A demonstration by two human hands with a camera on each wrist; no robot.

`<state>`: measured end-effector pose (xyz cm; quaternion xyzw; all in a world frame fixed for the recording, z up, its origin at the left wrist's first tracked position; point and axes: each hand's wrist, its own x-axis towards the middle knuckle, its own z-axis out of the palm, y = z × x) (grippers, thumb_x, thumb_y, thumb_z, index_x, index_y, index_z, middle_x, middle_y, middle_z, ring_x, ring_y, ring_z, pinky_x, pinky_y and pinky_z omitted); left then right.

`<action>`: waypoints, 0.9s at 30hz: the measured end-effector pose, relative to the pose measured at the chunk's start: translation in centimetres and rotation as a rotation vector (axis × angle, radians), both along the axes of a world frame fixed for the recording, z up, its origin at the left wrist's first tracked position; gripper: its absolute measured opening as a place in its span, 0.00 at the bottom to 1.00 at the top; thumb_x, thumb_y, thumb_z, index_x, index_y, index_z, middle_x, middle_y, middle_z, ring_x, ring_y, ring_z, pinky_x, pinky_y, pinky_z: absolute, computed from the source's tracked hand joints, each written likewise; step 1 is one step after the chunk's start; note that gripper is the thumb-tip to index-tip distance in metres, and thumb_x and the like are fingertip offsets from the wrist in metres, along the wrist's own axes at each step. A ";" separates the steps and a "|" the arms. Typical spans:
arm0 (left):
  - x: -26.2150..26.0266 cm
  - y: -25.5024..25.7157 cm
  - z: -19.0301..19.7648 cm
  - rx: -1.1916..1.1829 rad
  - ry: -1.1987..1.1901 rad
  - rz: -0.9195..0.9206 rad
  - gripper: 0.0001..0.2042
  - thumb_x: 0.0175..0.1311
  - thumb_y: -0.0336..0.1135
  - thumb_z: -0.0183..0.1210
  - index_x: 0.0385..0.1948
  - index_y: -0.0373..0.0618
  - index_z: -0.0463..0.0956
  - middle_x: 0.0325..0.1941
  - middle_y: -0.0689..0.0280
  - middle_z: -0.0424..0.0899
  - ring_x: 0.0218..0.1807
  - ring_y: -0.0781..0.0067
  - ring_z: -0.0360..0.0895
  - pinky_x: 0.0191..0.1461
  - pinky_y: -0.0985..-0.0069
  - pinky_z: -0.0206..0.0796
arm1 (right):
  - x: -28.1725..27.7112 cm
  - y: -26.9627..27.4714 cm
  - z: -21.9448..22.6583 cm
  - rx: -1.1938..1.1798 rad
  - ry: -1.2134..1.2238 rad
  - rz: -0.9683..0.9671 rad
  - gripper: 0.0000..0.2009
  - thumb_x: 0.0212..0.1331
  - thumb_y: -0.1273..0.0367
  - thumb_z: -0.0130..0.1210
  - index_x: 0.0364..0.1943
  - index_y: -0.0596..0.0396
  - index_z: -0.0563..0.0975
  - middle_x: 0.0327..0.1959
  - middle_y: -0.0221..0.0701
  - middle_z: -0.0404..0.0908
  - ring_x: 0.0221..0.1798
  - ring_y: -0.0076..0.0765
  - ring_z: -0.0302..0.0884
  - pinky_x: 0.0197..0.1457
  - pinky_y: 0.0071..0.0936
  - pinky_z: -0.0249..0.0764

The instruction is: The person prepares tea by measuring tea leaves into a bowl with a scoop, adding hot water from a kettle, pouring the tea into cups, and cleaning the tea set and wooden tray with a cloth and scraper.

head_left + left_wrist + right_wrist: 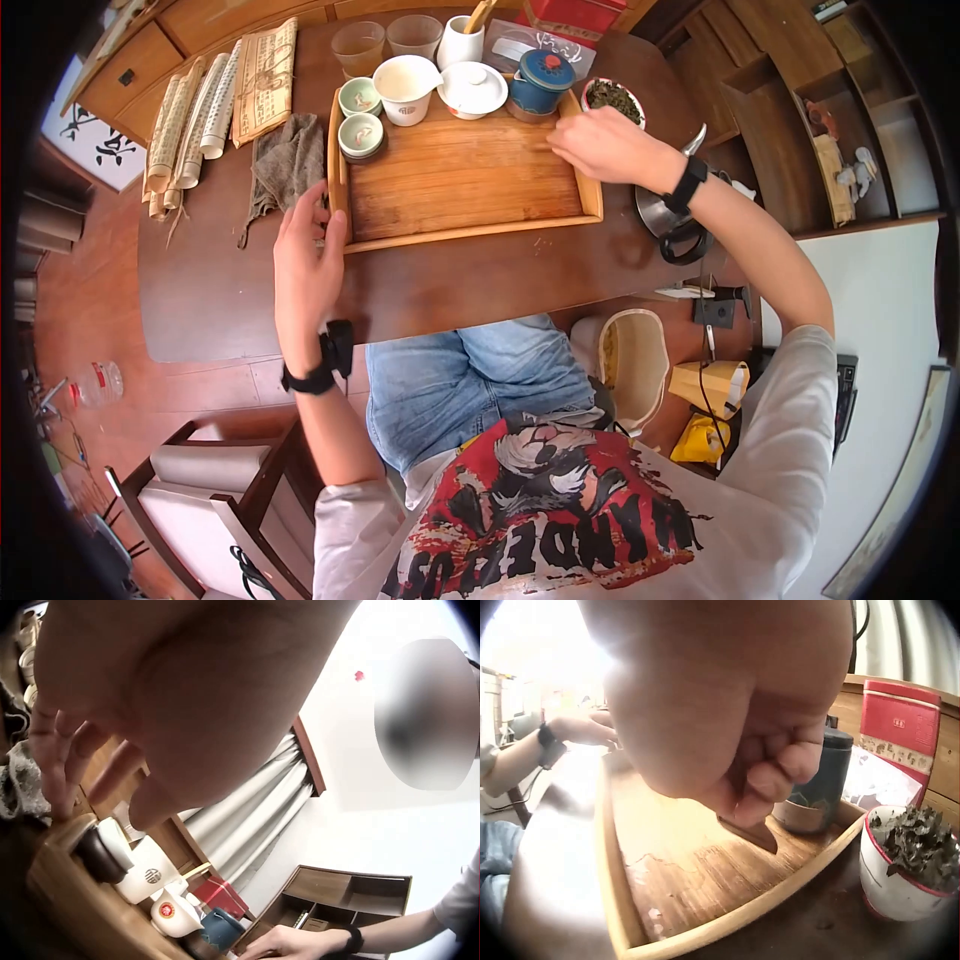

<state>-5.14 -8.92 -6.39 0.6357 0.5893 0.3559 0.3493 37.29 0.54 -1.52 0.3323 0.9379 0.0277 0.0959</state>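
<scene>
A wooden tray (460, 242) stands on the table before me. My left hand (309, 255) is at its left wall, fingers loosely extended with the fingertips right at the rim. Over the tray's right side, my right hand (625, 147) pinches a flat brown piece (756, 835), mostly hidden by the fingers. On the tray are two green cups (360, 134), a white pitcher (405, 92), a white lidded bowl (472, 92) and a blue lidded jar (541, 88). That jar is nearest my right hand.
A white bowl of dark tea leaves (904, 889) stands outside the tray's right edge, with a metal kettle (660, 214) nearby. A grey cloth (287, 163) and rolled scrolls (217, 115) lie at left. Behind the tray stand clear cups (414, 35), a white holder (461, 44) and a red box (572, 18).
</scene>
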 end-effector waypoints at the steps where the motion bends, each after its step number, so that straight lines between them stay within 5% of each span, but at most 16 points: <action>1: 0.5 -0.8 0.3 0.115 0.096 0.075 0.18 0.83 0.33 0.60 0.69 0.42 0.81 0.42 0.67 0.84 0.42 0.78 0.77 0.46 0.75 0.71 | -0.1 0.5 -0.6 0.058 -0.024 -0.036 0.09 0.73 0.68 0.60 0.35 0.57 0.83 0.33 0.41 0.85 0.39 0.53 0.88 0.41 0.48 0.83; 7: 4.2 -4.2 1.9 0.227 -0.018 0.175 0.15 0.81 0.31 0.63 0.63 0.37 0.84 0.46 0.66 0.87 0.42 0.77 0.81 0.47 0.75 0.74 | 0.7 -1.7 -2.1 0.124 -0.034 -0.062 0.07 0.66 0.72 0.60 0.31 0.60 0.81 0.29 0.43 0.85 0.33 0.56 0.88 0.37 0.47 0.82; 9: 5.3 -4.7 1.5 0.211 -0.064 0.170 0.15 0.81 0.31 0.63 0.62 0.36 0.84 0.46 0.66 0.87 0.42 0.77 0.81 0.46 0.76 0.74 | 0.6 -4.2 -1.4 0.109 -0.064 -0.060 0.04 0.56 0.74 0.62 0.27 0.59 0.83 0.28 0.43 0.86 0.32 0.51 0.90 0.36 0.43 0.84; 17: 9.1 -5.8 0.3 0.163 -0.178 0.042 0.12 0.78 0.25 0.64 0.59 0.36 0.85 0.43 0.65 0.85 0.38 0.77 0.80 0.41 0.78 0.73 | -0.4 -9.1 -0.3 -0.033 -0.133 -0.203 0.06 0.67 0.72 0.59 0.32 0.59 0.80 0.28 0.44 0.85 0.34 0.55 0.88 0.37 0.48 0.81; 25: 12.8 -6.6 0.4 0.118 -0.327 -0.151 0.10 0.75 0.24 0.66 0.53 0.34 0.88 0.37 0.65 0.85 0.32 0.80 0.77 0.37 0.78 0.71 | -1.0 -9.6 0.5 0.076 0.279 -0.371 0.11 0.71 0.67 0.63 0.48 0.60 0.89 0.36 0.44 0.89 0.39 0.59 0.88 0.42 0.51 0.84; 27: 14.0 -6.3 0.7 0.063 -0.348 -0.220 0.12 0.76 0.26 0.67 0.57 0.33 0.87 0.42 0.62 0.89 0.36 0.78 0.81 0.40 0.77 0.75 | -2.3 -10.2 0.4 0.093 0.340 -0.389 0.11 0.71 0.67 0.63 0.49 0.60 0.89 0.36 0.44 0.89 0.38 0.59 0.88 0.42 0.51 0.84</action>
